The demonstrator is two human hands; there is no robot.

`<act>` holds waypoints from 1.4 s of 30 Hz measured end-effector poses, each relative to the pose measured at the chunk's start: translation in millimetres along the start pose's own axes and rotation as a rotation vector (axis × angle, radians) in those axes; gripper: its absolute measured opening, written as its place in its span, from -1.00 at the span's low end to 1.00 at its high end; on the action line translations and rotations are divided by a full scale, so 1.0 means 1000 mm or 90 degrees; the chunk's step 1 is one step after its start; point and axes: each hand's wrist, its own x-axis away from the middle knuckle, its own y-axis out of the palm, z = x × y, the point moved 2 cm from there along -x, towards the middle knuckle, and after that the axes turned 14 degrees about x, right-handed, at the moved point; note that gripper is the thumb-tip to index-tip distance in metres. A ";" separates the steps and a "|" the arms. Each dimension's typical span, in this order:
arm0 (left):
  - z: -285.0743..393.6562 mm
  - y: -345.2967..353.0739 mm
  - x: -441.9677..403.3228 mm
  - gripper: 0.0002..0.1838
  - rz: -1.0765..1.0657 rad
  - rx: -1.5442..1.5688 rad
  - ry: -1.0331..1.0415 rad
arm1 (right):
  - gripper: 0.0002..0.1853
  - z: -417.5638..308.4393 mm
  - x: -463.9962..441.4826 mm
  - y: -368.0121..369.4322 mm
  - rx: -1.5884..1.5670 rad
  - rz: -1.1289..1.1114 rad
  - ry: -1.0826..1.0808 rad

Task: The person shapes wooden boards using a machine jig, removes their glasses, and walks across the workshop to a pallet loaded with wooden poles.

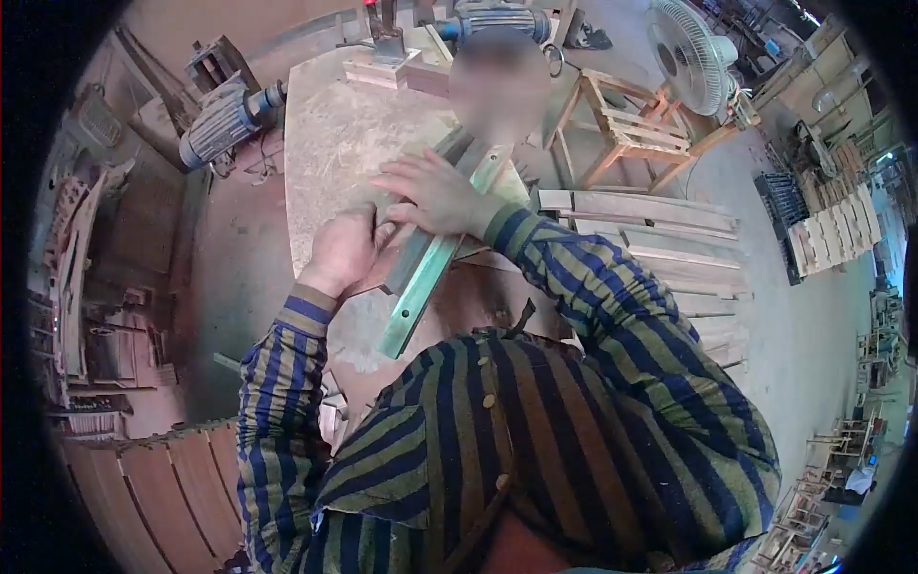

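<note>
My left hand (346, 251) is closed, with its thumb toward the right, around the near end of a brown wooden piece (379, 272) on the worktable. The fingers hide most of that piece. Just to the right, my right hand (435, 195) lies palm down with its fingers stretched out to the left, over the wood and a dark straight bar (406, 260). Alongside the bar runs a greenish metal strip (421, 283) with holes, slanting away from me. My right wrist crosses above the strip.
The dusty worktable (330, 143) carries a wooden block (376, 73) at its far end. Blue motors (225, 122) stand to the left and at the far edge. A wooden chair frame (626, 129), a fan (684, 53) and stacked wooden slats (660, 239) are on the right.
</note>
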 end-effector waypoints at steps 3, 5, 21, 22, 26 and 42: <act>0.008 0.007 -0.002 -0.66 -0.009 0.032 0.008 | -0.56 0.010 0.006 0.004 0.078 -0.153 0.021; 0.011 0.011 -0.002 -0.66 -0.010 0.054 0.013 | -0.58 0.009 0.010 0.002 0.090 -0.129 0.034; 0.024 0.017 0.007 -0.58 -0.159 0.323 -0.007 | -0.59 0.019 0.012 -0.025 0.161 -0.211 -0.111; 0.027 0.015 0.007 -0.55 -0.182 0.330 -0.030 | -0.59 0.020 0.012 -0.024 0.160 -0.211 -0.110; 0.022 0.016 0.014 -0.47 -0.190 0.445 0.023 | -0.56 0.017 0.017 -0.020 0.139 -0.180 -0.104; 0.029 0.013 0.021 -0.32 -0.177 0.498 -0.093 | -0.55 0.021 0.019 -0.016 0.066 -0.097 -0.110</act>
